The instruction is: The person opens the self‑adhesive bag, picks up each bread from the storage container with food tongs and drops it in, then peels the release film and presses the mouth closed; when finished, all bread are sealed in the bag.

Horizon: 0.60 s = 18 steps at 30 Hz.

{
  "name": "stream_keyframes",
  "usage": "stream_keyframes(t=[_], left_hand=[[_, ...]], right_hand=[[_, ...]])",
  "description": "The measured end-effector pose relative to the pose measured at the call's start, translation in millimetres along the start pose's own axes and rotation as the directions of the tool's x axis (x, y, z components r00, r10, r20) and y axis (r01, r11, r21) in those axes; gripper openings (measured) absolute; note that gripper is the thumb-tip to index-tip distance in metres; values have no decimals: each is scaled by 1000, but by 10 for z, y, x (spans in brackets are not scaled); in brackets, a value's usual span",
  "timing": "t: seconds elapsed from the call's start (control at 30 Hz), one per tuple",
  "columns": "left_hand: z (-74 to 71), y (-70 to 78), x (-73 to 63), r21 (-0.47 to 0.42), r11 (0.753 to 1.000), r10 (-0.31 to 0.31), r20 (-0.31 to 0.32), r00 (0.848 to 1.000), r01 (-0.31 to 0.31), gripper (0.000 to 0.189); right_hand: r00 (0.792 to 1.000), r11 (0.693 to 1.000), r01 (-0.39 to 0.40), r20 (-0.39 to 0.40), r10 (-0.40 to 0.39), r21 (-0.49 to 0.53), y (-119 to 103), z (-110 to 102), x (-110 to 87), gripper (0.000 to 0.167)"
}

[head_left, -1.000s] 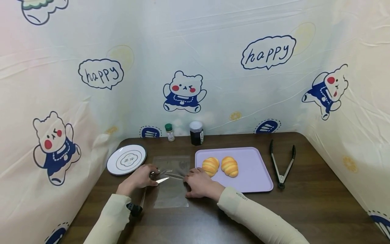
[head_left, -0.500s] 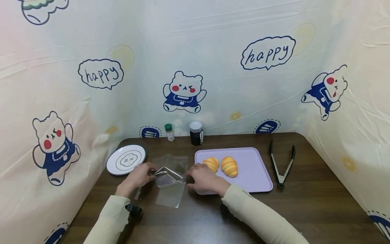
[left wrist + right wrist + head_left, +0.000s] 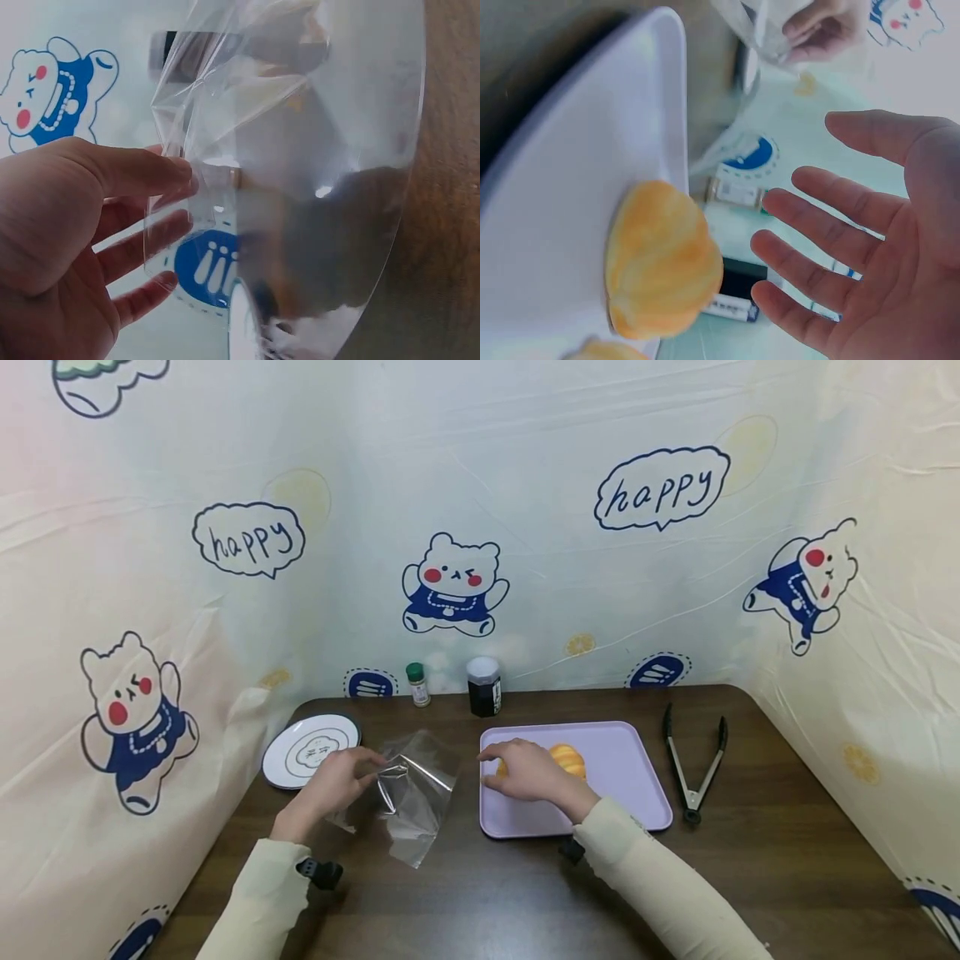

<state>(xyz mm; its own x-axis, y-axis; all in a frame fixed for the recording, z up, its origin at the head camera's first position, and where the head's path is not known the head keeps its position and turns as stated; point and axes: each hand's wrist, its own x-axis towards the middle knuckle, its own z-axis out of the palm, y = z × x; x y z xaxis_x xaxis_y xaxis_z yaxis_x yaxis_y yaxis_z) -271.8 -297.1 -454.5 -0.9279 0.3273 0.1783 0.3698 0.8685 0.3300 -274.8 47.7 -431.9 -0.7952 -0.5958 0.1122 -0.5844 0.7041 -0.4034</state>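
My left hand (image 3: 330, 789) pinches a clear plastic bag (image 3: 422, 797) by its edge, thumb against fingers. In the left wrist view the bag (image 3: 330, 187) hangs as a wrinkled transparent sheet beside the hand (image 3: 67, 225). Over the left part of a lilac tray (image 3: 622, 785), my right hand (image 3: 534, 772) holds nothing, and its spread fingers show in the right wrist view. Below it on the tray lie two yellow striped bread rolls. One roll (image 3: 567, 760) is partly hidden by the hand, the other almost wholly; a roll (image 3: 660, 262) is plain in the right wrist view.
Left of the bag lies a white plate (image 3: 311, 747) with a drawn face. Metal tongs (image 3: 693, 777) with black tips lie spread right of the tray. A green-capped shaker (image 3: 417, 687) and a dark jar (image 3: 484, 689) stand at the table's back edge.
My right hand has let go of the bag and moved right, over the tray. The bag, earlier flat on the table, is now lifted and crumpled, held by my left hand alone.
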Motion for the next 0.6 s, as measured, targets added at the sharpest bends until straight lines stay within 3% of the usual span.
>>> stream_keyframes(t=[0.4, 0.6], left_hand=[[-140, 167, 42, -97, 995, 14, -2, 1000, -14, 28], [-201, 339, 41, -116, 989, 87, -46, 995, -92, 29]], right_hand=[[986, 969, -160, -5, 164, 186, 153, -225, -96, 36], [983, 951, -175, -1, 181, 253, 194, -271, -116, 35]])
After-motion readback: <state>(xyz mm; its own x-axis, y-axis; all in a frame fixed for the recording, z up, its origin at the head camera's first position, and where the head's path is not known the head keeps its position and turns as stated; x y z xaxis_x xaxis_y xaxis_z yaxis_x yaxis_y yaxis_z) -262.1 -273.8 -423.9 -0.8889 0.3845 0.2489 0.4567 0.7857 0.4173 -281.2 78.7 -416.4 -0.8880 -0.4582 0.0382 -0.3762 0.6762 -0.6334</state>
